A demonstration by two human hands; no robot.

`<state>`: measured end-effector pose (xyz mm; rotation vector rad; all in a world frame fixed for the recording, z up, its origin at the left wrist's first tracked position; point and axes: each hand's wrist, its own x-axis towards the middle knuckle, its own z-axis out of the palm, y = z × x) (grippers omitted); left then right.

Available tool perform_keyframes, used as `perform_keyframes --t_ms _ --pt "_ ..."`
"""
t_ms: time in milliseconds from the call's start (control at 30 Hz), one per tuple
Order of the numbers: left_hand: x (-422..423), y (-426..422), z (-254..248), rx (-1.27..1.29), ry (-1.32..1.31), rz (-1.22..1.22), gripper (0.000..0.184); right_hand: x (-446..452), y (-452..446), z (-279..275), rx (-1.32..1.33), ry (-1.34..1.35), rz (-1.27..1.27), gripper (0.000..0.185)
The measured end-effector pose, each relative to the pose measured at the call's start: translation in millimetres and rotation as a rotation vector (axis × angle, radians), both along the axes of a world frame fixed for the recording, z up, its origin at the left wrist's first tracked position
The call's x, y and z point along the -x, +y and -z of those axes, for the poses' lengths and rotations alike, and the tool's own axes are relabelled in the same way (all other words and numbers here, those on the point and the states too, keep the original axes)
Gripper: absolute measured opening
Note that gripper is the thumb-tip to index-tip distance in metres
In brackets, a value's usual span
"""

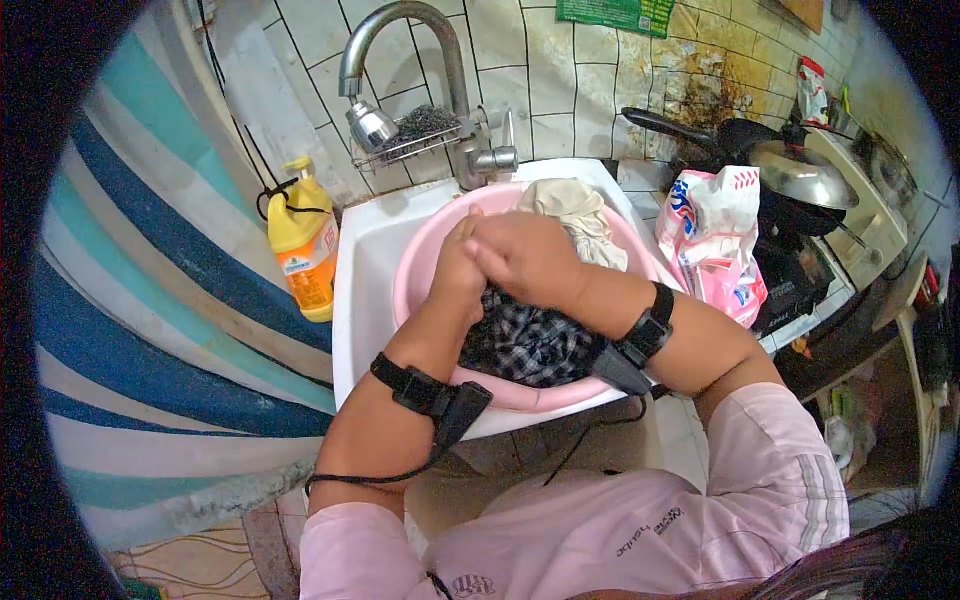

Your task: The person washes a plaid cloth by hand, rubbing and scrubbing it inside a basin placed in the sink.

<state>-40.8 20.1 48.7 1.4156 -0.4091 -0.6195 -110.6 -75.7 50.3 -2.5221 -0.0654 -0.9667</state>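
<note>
A pink basin [415,275] sits in the white sink [360,262]. Dark checked cloth [535,345] lies in the basin's near half, and a pale cloth [575,212] rests at its back right edge. Above the basin, my left hand [460,262] and my right hand [525,255] are pressed together, fingers curled against each other. Whatever lies between them, if anything, is hidden. Both hands are just beyond the checked cloth.
A curved faucet [462,70] rises behind the basin, beside a wire rack [410,148]. A yellow bottle [303,245] stands left of the sink. To the right are a pink-and-white bag [712,235] and a lidded pan [800,175] on the stove.
</note>
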Motion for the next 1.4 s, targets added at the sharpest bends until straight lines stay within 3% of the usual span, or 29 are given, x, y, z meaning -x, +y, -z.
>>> perform_keyframes --t_ms 33,100,167,233,300,333,400,433,500,533,567,600,633,700,833,900,967,1000,1033,1067,1100,1167,1200,1267,1300,1367,1400 --pt "0.7 0.4 -2.0 0.018 0.197 0.013 0.048 1.7 3.6 -0.9 0.084 -0.057 -0.154 0.030" --pt "3.3 2.8 1.7 0.023 0.182 0.023 0.050 -10.8 -9.1 7.1 0.059 -0.036 -0.063 0.030" --pt "-3.9 -1.7 7.1 -0.034 -0.197 0.002 0.052 -22.6 -30.5 12.9 -0.095 0.023 0.149 0.032" --pt "14.0 0.1 -13.1 0.028 -0.230 -0.016 0.051 -15.7 -27.3 5.3 -0.079 0.076 0.197 0.032" --pt "13.6 -0.1 -18.7 -0.203 -0.071 -0.121 0.051 -9.3 -13.8 1.5 -0.017 0.087 0.243 0.033" --pt "5.5 -1.0 -11.6 -0.207 -0.074 -0.118 0.051 -6.4 -4.9 6.8 0.028 -0.036 0.105 0.024" --pt "-9.6 -2.0 3.5 0.015 0.317 0.034 0.056 -2.0 1.5 4.9 0.046 -0.019 0.003 0.023" --pt "-9.0 -1.9 6.4 0.013 0.319 0.032 0.056 -0.7 3.2 3.8 0.065 0.000 -0.101 0.023" --pt "-1.2 -1.9 7.5 -0.138 -0.135 -0.033 0.068 -18.4 -18.4 14.2 -0.014 -0.063 -0.031 0.024" --pt "3.9 -2.1 1.1 -0.140 -0.140 -0.030 0.068 -21.5 -28.3 14.6 -0.067 0.018 0.068 0.028" --pt "8.9 -2.6 -6.6 -0.079 -0.129 -0.040 0.053 -23.2 -35.7 17.1 -0.119 0.097 0.166 0.033" --pt "11.7 -3.0 -10.8 -0.019 -0.116 -0.049 0.039 -22.5 -37.3 17.6 -0.120 0.091 0.152 0.032" --pt "10.1 -2.0 -10.9 -0.022 -0.119 -0.048 0.039 -21.7 -40.5 17.7 -0.123 0.088 0.153 0.032" --pt "0.8 5.2 -8.2 -0.030 -0.320 0.137 0.020 -20.0 -44.5 16.6 -0.185 0.143 0.145 0.034" --pt "-32.6 1.8 16.6 0.129 -0.239 0.072 0.024 -15.6 -41.3 11.6 -0.390 0.018 0.076 0.025" --pt "-44.9 3.3 23.7 -0.355 -0.796 -0.346 0.034 -17.0 -40.7 14.2 -0.292 -0.121 -0.065 0.032" --pt "-68.0 4.1 44.7 -0.438 -0.710 -0.296 0.032 -18.6 -42.8 18.3 -0.156 -0.163 -0.101 0.032" --pt "-93.4 2.8 73.5 -0.497 -0.903 -0.170 0.027 -15.9 -40.0 17.4 -0.073 -0.095 -0.081 0.029" --pt "-90.2 3.7 67.3 -0.553 -1.092 -0.037 0.023 -14.1 -38.5 16.9 0.009 -0.028 -0.060 0.025" --pt "-83.1 0.2 63.4 -0.774 -0.879 0.128 0.021 -14.4 -38.7 17.9 -0.031 -0.045 -0.118 0.019" --pt "-81.6 -2.5 65.6 -0.772 -0.881 0.127 0.021 -15.0 -38.9 18.5 -0.029 -0.047 -0.118 0.019" --pt "-79.2 -6.7 70.3 -0.988 -0.927 0.479 0.024 -16.5 -39.7 20.1 -0.012 -0.064 -0.106 0.015" --pt "-48.8 4.9 52.5 -0.987 -0.928 0.478 0.024 -18.5 -41.3 22.1 -0.011 -0.065 -0.105 0.015" --pt "35.7 42.9 -5.9 0.101 0.190 0.186 0.025 -22.3 -45.1 24.9 0.025 -0.026 -0.128 0.014" --pt "14.0 44.1 19.8 0.100 0.190 0.188 0.025 -22.4 -45.0 25.2 0.025 -0.026 -0.126 0.014" --pt "-48.3 47.3 93.4 -0.068 -0.082 0.409 0.024 -22.3 -43.1 25.9 0.010 -0.093 -0.193 0.013" --pt "-50.5 44.6 88.3 -0.197 -0.156 0.471 0.023 -21.4 -42.4 26.0 0.009 -0.094 -0.191 0.013"
